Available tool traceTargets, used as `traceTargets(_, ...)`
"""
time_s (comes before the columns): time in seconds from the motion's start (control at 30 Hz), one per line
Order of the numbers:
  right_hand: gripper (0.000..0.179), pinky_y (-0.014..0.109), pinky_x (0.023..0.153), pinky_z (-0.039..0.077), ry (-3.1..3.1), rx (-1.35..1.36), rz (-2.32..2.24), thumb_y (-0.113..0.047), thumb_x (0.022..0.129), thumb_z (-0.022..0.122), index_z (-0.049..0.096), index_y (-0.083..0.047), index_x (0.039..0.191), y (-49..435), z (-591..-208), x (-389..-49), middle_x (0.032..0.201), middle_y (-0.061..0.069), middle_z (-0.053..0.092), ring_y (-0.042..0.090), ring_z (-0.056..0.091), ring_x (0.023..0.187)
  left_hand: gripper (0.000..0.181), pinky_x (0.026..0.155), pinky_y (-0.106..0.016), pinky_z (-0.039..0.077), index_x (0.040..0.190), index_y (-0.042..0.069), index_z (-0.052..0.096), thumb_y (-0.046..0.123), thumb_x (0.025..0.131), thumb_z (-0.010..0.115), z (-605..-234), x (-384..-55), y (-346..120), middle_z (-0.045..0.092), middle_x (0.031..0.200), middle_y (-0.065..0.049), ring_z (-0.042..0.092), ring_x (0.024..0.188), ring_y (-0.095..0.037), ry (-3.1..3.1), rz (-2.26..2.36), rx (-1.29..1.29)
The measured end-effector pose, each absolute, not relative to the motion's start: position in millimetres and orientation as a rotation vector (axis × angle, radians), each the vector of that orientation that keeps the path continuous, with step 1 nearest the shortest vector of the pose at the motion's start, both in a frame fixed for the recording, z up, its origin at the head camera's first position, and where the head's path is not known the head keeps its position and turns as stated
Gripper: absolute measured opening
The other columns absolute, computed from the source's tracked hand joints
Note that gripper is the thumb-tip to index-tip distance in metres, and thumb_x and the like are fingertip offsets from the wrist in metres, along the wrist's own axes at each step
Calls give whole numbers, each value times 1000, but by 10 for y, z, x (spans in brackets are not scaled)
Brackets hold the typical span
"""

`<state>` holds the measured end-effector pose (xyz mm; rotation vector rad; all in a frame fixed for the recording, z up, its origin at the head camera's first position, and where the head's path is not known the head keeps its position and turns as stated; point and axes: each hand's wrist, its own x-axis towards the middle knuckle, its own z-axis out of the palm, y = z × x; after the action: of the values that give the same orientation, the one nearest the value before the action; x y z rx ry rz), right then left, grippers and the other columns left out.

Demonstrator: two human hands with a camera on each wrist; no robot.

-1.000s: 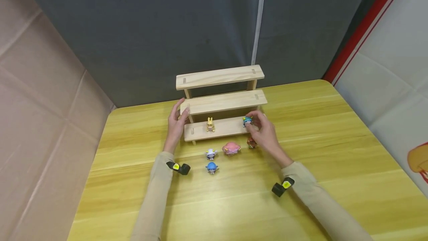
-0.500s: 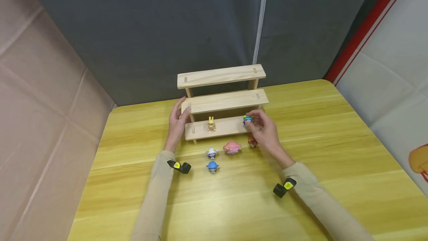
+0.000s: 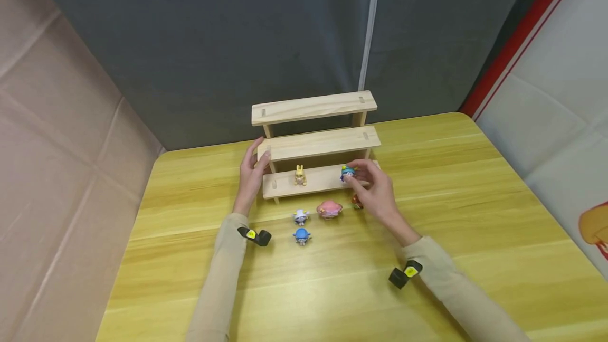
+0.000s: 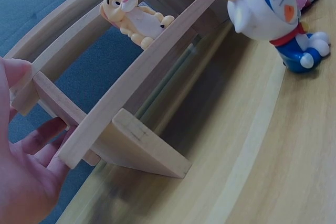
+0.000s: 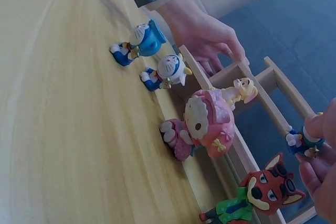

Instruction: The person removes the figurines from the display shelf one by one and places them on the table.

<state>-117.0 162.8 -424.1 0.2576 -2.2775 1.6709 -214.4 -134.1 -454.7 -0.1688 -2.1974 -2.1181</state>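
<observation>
A three-tier wooden shelf (image 3: 318, 143) stands at the back of the table. My left hand (image 3: 250, 178) grips its left end, thumb on the middle tier and fingers behind the side support. My right hand (image 3: 378, 189) pinches a small cat figurine with a teal hat (image 3: 348, 171) between thumb and fingers, close over the right part of the lowest tier. My palm and fingers partly hide this figurine in the right wrist view. On the same tier, left of centre, sits a yellow rabbit figurine (image 3: 299, 176), facing the front.
In front of the shelf stand a white-hatted cat figurine (image 3: 300, 217), a blue-hatted one (image 3: 301, 236) and a large pink figurine (image 3: 329, 209). A fox figurine (image 5: 265, 190) is below my right hand. A dark curtain (image 3: 214, 57) hangs behind the table.
My right hand has shifted slightly left along the lowest tier with the teal-hatted figurine. My left hand keeps its place on the shelf.
</observation>
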Motion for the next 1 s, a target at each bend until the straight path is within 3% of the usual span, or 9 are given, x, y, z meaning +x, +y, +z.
traceTargets(0.1, 32, 22, 76, 61, -2278, 266, 1664, 1, 90, 73, 64, 0, 121, 1616, -4237, -1134, 107, 18, 72, 25, 71, 89, 51, 97, -50, 55, 154, 20, 43, 26, 105, 56, -4534, -2138, -1329, 60, 129, -16, 60, 102, -17, -2195, -2124, -167)
traceTargets(0.27, 29, 23, 70, 62, -2249, 316, 1666, -2, 90, 74, 66, -3, 118, 1604, -4257, -1096, 102, 15, 73, 10, 70, 84, 51, 89, -36, 58, 154, 19, 44, 26, 105, 56, -4538, -2143, -1330, 60, 126, -13, 60, 99, -14, -2194, -2120, -178)
traceTargets(0.37, 29, 23, 72, 61, -2225, 338, 1673, -2, 89, 75, 67, -4, 118, 1585, -4274, -1071, 103, 14, 73, 7, 69, 84, 51, 86, -30, 58, 154, 18, 43, 26, 105, 56, -4539, -2147, -1335, 60, 126, -14, 59, 99, -14, -2195, -2126, -172)
traceTargets(0.67, 31, 28, 68, 63, -2224, 314, 1680, 0, 89, 75, 68, -6, 118, 1534, -4289, -981, 102, 14, 74, 14, 71, 83, 53, 101, -54, 53, 156, 15, 41, 17, 105, 56, -4385, -2076, -1338, 56, 136, -21, 59, 107, -24, -2190, -2196, -148)
traceTargets(1.0, 31, 20, 56, 54, -2224, 368, 1635, 2, 87, 76, 69, -5, 116, 1541, -4279, -929, 95, 12, 76, 15, 68, 73, 53, 102, -60, 51, 155, 8, 39, 16, 105, 55, -4228, -1976, -1303, 58, 132, -16, 59, 106, -27, -2208, -2177, -156)
